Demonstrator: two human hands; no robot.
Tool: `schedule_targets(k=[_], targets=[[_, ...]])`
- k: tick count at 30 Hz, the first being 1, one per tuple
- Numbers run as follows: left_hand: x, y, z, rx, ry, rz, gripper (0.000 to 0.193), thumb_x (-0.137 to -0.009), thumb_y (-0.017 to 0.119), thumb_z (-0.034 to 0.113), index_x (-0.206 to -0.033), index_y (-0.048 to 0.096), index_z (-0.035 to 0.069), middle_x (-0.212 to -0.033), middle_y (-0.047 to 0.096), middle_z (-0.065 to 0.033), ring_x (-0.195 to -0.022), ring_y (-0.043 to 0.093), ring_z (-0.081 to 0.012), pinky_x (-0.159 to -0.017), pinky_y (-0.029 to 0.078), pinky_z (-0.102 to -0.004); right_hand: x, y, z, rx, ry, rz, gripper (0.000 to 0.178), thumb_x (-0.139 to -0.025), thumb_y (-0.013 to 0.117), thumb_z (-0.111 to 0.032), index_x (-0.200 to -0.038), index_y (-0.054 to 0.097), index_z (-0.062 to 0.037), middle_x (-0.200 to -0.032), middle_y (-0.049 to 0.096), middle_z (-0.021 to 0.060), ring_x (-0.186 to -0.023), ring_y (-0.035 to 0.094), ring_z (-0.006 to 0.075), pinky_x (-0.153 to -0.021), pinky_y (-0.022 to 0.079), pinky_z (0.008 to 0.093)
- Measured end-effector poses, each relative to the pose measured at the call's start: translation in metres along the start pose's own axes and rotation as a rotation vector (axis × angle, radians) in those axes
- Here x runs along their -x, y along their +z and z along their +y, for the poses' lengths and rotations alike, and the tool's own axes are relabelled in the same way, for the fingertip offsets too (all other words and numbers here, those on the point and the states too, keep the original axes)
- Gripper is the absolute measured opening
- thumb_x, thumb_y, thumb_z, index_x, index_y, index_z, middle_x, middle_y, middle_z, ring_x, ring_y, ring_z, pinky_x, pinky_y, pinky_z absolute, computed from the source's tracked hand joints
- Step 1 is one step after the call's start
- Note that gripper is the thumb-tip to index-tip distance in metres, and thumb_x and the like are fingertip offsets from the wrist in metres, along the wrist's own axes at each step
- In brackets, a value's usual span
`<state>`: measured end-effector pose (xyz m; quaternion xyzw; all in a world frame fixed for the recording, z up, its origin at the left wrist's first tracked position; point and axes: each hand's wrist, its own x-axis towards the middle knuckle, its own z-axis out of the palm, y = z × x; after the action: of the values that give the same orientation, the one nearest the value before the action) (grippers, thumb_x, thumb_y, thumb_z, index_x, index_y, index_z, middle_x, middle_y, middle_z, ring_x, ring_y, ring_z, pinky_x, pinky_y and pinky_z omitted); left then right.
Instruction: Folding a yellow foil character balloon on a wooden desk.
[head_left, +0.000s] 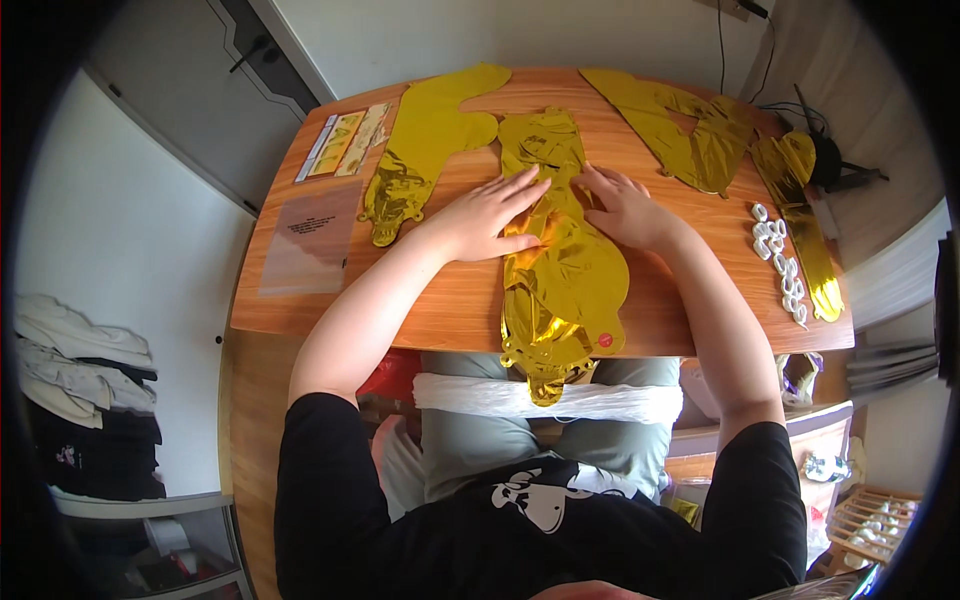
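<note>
The left hand [487, 218] and right hand [630, 208] — both spread wide — lie on a shiny gold foil balloon [575, 280] that pokes past the desk [455, 310].

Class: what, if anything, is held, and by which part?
Nothing looks gripped: the left hand lies spread on the middle gold foil; the right hand touches its right edge.

Clothes [95, 400] and a grey door [175, 85] show at left.
</note>
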<state>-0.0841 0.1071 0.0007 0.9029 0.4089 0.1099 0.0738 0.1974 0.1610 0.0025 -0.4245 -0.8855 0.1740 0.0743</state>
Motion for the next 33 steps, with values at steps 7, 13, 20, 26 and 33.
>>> schedule_targets(k=[7,13,20,26,33], targets=[[0.001,0.003,-0.006,-0.105,0.043,-0.047,0.083,-0.099,0.059,0.053,-0.163,0.024,0.013,-0.168,0.022,-0.0168,-0.154,0.026,-0.0322,-0.127,0.02,-0.0491,0.002,-0.007,-0.009,-0.074,-0.018,0.066,0.073,-0.092,0.069,-0.027,-0.156,0.035,-0.0148,-0.15,0.049,0.018,-0.142,0.043,0.0351,-0.116,0.033,0.0488],[0.0,0.008,-0.009,-0.077,0.034,-0.061,0.087,-0.098,0.049,0.066,-0.163,0.023,0.014,-0.168,0.022,-0.0165,-0.156,0.021,-0.0336,-0.127,0.018,-0.0502,0.006,-0.008,-0.01,-0.082,-0.005,0.062,0.074,-0.093,0.07,-0.027,-0.157,0.034,-0.0151,-0.15,0.048,0.0181,-0.142,0.044,0.0351,-0.116,0.033,0.0487],[0.002,0.012,-0.007,-0.173,0.015,-0.077,0.093,-0.094,0.045,0.077,-0.163,0.024,0.018,-0.169,0.02,-0.0157,-0.156,0.019,-0.0363,-0.127,0.018,-0.0507,0.004,-0.007,-0.012,-0.086,-0.053,0.142,0.069,-0.089,0.071,-0.021,-0.151,0.043,-0.0108,-0.143,0.056,0.0181,-0.138,0.047,0.0352,-0.114,0.039,0.0443],[0.001,0.011,-0.004,-0.164,0.013,-0.075,0.089,-0.095,0.052,0.071,-0.162,0.028,0.017,-0.168,0.023,-0.0155,-0.155,0.021,-0.0351,-0.126,0.022,-0.0512,0.016,-0.016,-0.047,-0.093,-0.288,0.31,0.046,-0.081,0.07,-0.002,-0.127,0.063,-0.0053,-0.127,0.063,0.0179,-0.12,0.058,0.0369,-0.105,0.046,0.0445],[0.002,0.025,-0.021,-0.199,0.054,-0.022,0.078,-0.099,0.049,0.065,-0.162,0.028,0.023,-0.169,0.023,-0.0109,-0.157,0.019,-0.0302,-0.127,0.02,-0.0484,0.036,0.012,-0.108,0.276,-0.711,0.111,0.035,-0.076,0.071,-0.009,-0.111,0.071,-0.0081,-0.104,0.066,0.0064,-0.096,0.064,0.0267,-0.084,0.052,0.0389]])
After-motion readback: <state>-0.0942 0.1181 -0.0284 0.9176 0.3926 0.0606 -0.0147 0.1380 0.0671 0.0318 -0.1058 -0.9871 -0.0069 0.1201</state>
